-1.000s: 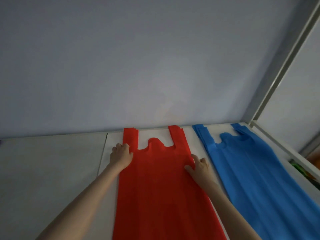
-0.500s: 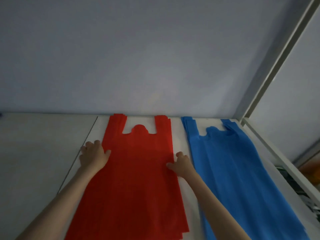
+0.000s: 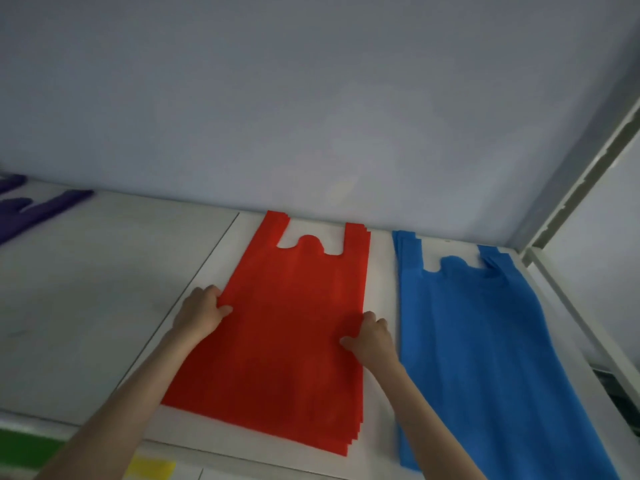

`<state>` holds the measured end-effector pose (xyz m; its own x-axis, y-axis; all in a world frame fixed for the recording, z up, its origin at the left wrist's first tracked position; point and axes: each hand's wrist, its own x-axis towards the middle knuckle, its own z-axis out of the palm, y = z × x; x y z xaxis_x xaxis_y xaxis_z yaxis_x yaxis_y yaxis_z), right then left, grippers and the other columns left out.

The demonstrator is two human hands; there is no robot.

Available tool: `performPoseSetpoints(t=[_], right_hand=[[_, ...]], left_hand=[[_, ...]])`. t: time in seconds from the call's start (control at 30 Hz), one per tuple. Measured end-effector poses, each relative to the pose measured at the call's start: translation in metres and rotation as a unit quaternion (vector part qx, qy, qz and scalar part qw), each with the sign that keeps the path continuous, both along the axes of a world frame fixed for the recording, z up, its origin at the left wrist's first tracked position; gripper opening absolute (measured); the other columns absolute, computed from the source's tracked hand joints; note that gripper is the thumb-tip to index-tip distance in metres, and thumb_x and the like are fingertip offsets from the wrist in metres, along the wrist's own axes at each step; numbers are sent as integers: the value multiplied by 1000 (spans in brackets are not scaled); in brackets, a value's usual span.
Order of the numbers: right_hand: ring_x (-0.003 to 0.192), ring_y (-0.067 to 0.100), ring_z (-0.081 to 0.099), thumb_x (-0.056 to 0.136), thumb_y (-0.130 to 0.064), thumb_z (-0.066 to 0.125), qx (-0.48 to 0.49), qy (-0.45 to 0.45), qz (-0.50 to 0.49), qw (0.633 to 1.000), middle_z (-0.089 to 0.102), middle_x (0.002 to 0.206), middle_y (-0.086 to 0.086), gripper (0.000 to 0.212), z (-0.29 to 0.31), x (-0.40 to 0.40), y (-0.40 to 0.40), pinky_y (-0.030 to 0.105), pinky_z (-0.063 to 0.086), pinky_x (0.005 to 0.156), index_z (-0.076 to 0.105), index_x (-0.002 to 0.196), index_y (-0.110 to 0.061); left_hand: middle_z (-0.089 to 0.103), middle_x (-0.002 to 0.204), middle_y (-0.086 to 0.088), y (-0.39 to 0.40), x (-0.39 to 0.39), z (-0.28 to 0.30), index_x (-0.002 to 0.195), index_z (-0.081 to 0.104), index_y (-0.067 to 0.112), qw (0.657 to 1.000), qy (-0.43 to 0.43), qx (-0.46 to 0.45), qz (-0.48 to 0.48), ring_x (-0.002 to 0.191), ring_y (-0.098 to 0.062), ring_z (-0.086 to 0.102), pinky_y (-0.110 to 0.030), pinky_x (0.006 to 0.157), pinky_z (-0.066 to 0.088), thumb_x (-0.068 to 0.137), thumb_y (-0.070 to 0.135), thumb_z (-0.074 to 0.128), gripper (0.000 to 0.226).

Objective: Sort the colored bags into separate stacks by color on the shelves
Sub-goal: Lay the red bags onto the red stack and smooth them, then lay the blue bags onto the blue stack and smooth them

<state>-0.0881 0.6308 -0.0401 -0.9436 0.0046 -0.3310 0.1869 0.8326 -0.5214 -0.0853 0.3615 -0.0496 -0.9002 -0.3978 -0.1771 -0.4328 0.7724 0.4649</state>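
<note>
Where the picture ends at the left, a purple bag [image 3: 33, 209] is cut off, only its handles and a strip of its body showing, well away from the red bag stack [image 3: 287, 327]. Below the red stack, past the shelf's front edge, a green patch [image 3: 24, 448] and a yellow patch [image 3: 150, 469] show, too cropped to tell what they are. Right of the blue stack, something dark sits beyond the white frame rail [image 3: 588, 344], blurred beyond naming.

The white shelf [image 3: 86, 306] meets a plain pale wall [image 3: 311, 98] just behind the red stack's handles; a seam in the shelf board runs beside the stack's left edge.

The red stack lies flat, handles toward the wall, its layered edges fanned slightly at the near right corner. The blue bag stack [image 3: 485, 341] lies just to its right, apart from it, its near end running out of view.

The left hand [image 3: 204, 311] grips the red stack's left edge, fingers curled at the edge and thumb on top. The right hand [image 3: 372, 337] grips the right edge likewise, thumb on the red fabric.
</note>
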Motion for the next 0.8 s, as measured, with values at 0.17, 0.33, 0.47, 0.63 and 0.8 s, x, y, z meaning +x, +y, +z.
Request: performPoseSetpoints(t=[0.17,0.33,0.47,0.63,0.8], right_hand=[[125,29,46,86,-28,63,-49,-7,-9,999,37,138,14,67,0,2,5,37,44,102,29,140,-9],[95,17,52,91,-22,56,-138,43,-43,989,51,103,3,41,10,2,37,24,41,77,48,128,-8],[73,14,47,91,-15,49,-76,77,-67,992,50,78,2,16,19,-6,101,22,34,57,58,78,-9],[98,30,61,90,-13,53,4,32,-92,995,66,107,21,24,23,-20,188,28,40,70,63,100,6],[99,36,60,90,-8,49,42,55,-137,988,59,120,30,26,40,-47,257,37,48,74,58,99,15]], left_hand=[[58,122,-23,2,1,2,123,53,0,999,4,-31,-6,112,-37,57,-42,92,49,91,25,59,41],[49,127,-25,29,6,20,129,46,-1,992,9,-128,5,121,-40,46,-45,93,45,95,23,51,42],[54,127,-17,80,7,26,129,51,6,993,6,-80,-84,120,-34,51,-41,101,44,94,22,52,39],[58,123,-11,189,17,22,127,53,10,972,-4,-13,-235,117,-25,54,-30,101,40,95,25,49,35],[43,132,-8,281,21,22,135,40,11,963,-3,14,-269,123,-22,42,-30,101,40,98,34,42,43]])
